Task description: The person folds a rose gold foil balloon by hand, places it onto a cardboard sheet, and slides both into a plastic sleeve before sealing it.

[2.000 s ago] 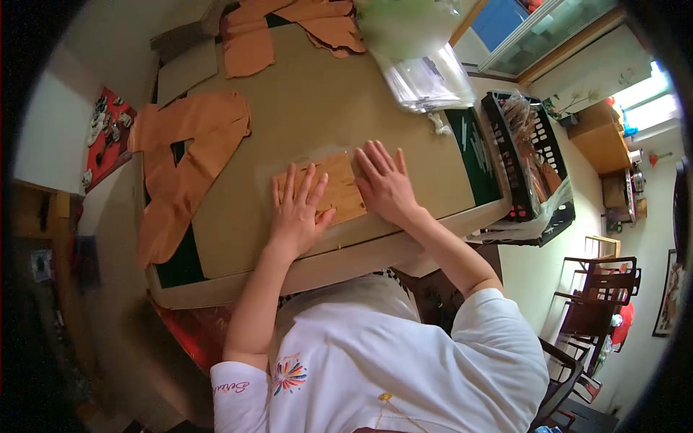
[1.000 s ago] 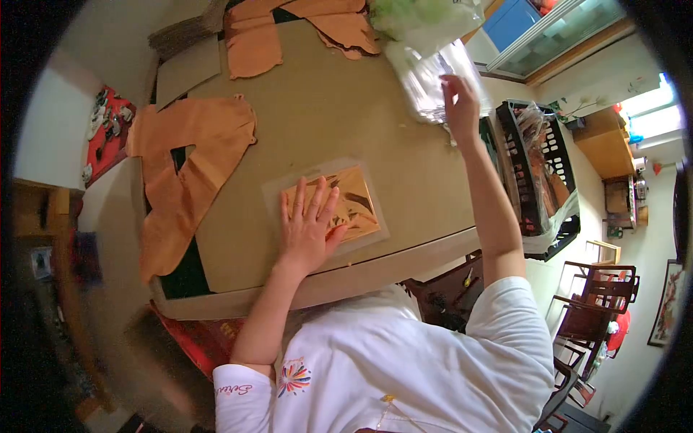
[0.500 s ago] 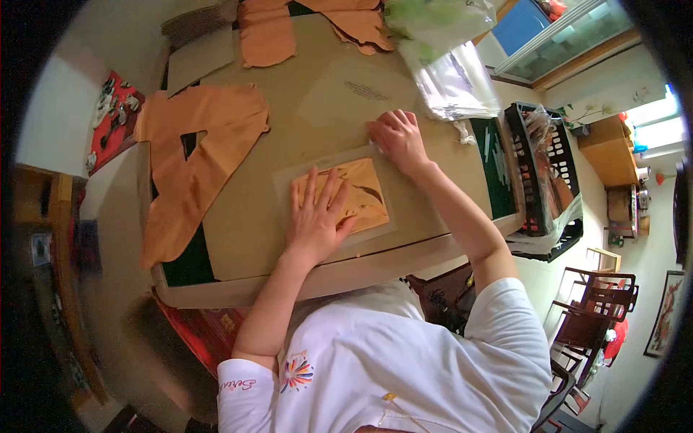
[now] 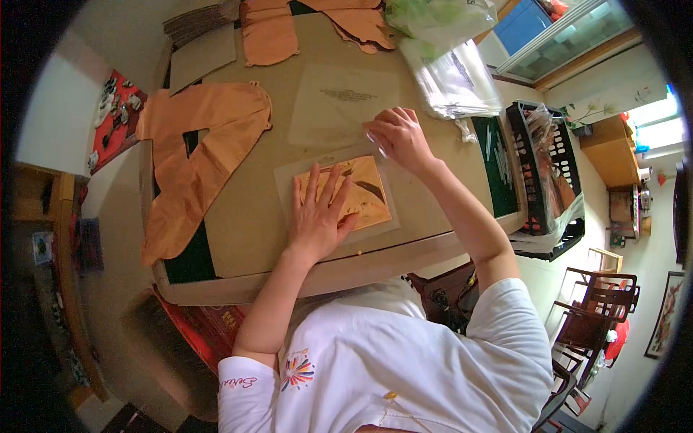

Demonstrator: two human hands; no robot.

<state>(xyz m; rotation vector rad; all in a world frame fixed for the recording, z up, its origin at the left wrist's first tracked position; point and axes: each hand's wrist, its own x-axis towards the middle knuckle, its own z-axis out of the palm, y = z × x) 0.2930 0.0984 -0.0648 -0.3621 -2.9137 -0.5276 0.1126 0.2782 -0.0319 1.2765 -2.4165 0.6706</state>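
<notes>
A folded copper-coloured foil sheet (image 4: 370,189) lies inside a clear plastic bag (image 4: 286,180) near the table's front edge. My left hand (image 4: 318,213) rests flat on it with the fingers spread. Up and to the right, my right hand (image 4: 403,141) has its fingers curled together over the bag's upper right corner, with a small shiny bit of something at the fingertips. What it holds is too small to make out. Behind the bag lies a flat clear sheet with printed text (image 4: 346,97).
A large copper foil shape (image 4: 209,144) covers the table's left side, with more foil (image 4: 268,36) at the back. Clear bags (image 4: 458,83) are stacked at the back right. Cardboard pieces (image 4: 204,58) lie back left. A black crate (image 4: 530,169) stands right of the table.
My right hand stays near the same spot, its fingers curled further in, and a shiny bit now shows at its fingertips. The printed sheet shows more clearly.
</notes>
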